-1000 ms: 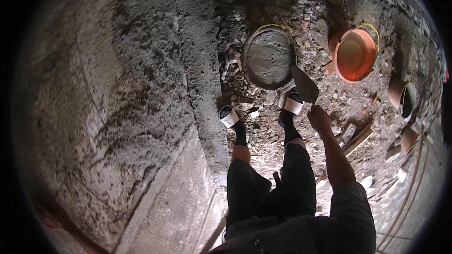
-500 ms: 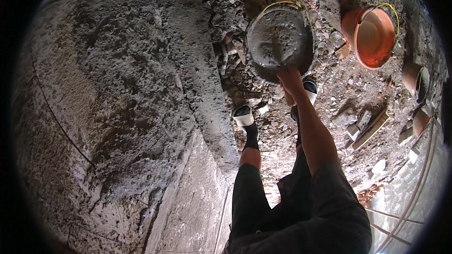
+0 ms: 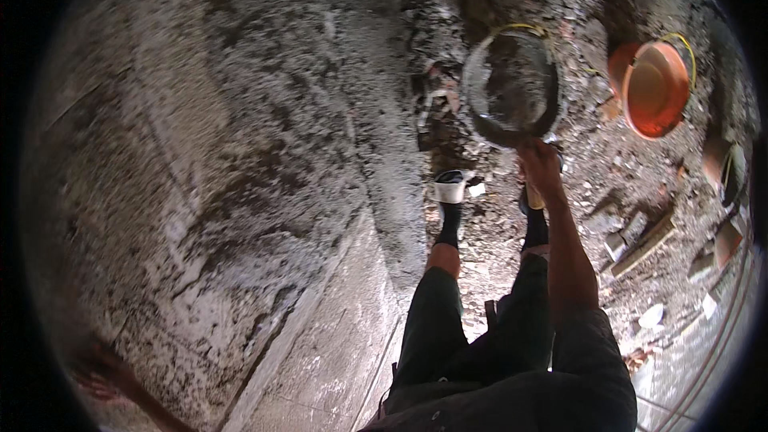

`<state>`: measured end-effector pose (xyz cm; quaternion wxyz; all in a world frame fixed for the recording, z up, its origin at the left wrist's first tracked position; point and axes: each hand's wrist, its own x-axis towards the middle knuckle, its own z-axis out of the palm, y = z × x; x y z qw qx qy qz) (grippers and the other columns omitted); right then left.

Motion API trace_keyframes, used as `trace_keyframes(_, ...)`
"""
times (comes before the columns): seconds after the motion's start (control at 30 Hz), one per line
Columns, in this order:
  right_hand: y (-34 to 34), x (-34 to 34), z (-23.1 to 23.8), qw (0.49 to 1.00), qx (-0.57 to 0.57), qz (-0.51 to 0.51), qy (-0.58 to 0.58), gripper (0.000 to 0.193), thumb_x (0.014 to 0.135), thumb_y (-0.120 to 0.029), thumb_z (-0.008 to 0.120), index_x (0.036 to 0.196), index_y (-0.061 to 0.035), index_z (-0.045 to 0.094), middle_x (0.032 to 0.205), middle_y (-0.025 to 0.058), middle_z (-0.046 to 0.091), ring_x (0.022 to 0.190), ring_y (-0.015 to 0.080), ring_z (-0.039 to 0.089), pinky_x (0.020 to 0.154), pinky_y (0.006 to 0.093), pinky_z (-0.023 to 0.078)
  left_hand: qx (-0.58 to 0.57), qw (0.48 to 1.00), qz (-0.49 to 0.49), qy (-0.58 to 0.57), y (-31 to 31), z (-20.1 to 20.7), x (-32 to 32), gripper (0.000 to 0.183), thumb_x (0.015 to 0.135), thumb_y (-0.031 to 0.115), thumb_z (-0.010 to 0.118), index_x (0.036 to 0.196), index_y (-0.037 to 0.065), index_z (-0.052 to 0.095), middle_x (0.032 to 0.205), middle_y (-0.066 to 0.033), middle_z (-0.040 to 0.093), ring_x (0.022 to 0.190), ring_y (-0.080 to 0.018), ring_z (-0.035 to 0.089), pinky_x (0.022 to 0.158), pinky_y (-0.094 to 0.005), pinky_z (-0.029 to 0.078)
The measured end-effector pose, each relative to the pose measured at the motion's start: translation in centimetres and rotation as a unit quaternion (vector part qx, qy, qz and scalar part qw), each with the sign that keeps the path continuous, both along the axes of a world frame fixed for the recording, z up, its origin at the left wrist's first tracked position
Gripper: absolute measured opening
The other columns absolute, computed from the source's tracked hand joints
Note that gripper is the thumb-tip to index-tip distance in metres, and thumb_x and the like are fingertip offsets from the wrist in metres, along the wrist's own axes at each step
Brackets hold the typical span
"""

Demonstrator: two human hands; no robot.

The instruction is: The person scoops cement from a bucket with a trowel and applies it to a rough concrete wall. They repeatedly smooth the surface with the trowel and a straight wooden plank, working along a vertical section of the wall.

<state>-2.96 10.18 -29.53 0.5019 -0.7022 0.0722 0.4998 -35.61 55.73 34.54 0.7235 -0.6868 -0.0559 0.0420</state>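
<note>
My right hand point(image 3: 541, 166) is closed around a tool with a pale wooden handle point(image 3: 535, 196). It is at the near rim of a dark round bucket point(image 3: 507, 138) with a yellow handle. Wet grey mortar point(image 3: 512, 80) fills the bucket; blur and my hand hide the tool's working end. Far off at the lower left, my left hand point(image 3: 106, 374) is dim and blurred, its fingers apart, in front of the rough grey wall point(image 3: 264, 136). Whether it touches the wall I cannot tell.
An orange bucket point(image 3: 656, 90) with a yellow handle stands to the right of the mortar. Rubble and a wooden offcut point(image 3: 644, 246) lie on the ground. Another container point(image 3: 730, 178) is at the far right. My feet, in dark and white footwear point(image 3: 450, 186), stand before the mortar bucket.
My right hand has drawn back from over the mortar to the bucket's near rim. My left hand has come into view at the lower left. The whole view has shifted.
</note>
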Motion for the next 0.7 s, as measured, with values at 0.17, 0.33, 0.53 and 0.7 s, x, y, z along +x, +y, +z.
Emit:
trace_keyframes(0.17,7.1,-0.2,8.1,0.986,0.029,-0.126,-0.101,0.019,0.082,-0.023,0.056,0.082,-0.0047,0.056,0.06,-0.0004,0.05,0.05,0.0067,0.046,0.045,0.0227,0.037,0.054,0.989,0.12,-0.073,-2.6,-0.4,1.3,0.069,0.085,0.061,0.031,0.132,0.011,0.036,0.135,-0.0104,0.037,0.124,-0.0267,0.035,0.096,-0.0492,0.03)
trace_keyframes(0.33,15.2,-5.3,10.9,0.963,-0.003,-0.174,-0.205,0.02,0.08,-0.018,0.061,0.091,-0.0027,0.054,0.071,0.0013,0.055,0.06,0.0068,0.049,0.052,0.0241,0.041,-0.028,0.986,0.103,-0.127,-3.8,-1.4,1.2,0.076,0.084,0.064,0.028,0.137,0.01,0.023,0.14,-0.0103,0.028,0.129,-0.0269,0.026,0.103,-0.0521,0.016)
trace_keyframes(0.53,27.7,-24.6,16.2,0.991,0.095,0.033,-0.084,0.02,0.086,-0.019,0.05,0.098,-0.0042,0.051,0.086,0.0153,0.057,0.068,0.0301,0.057,0.057,0.0373,0.047,-0.037,0.981,0.108,-0.155,-2.4,-1.5,2.0,0.079,0.082,0.067,0.027,0.137,0.01,0.021,0.141,-0.0111,0.026,0.131,-0.0269,0.022,0.102,-0.0524,0.017)
trace_keyframes(0.7,19.6,-28.8,30.7,0.968,0.225,0.096,-0.06,0.031,0.085,-0.025,0.052,0.111,-0.0084,0.047,0.088,0.0171,0.055,0.069,0.0312,0.058,0.059,0.04,0.049,-0.022,0.983,0.121,-0.135,-3.7,-0.8,1.1,0.074,0.084,0.063,0.03,0.135,0.009,0.026,0.14,-0.0113,0.028,0.129,-0.0279,0.026,0.101,-0.0512,0.02)
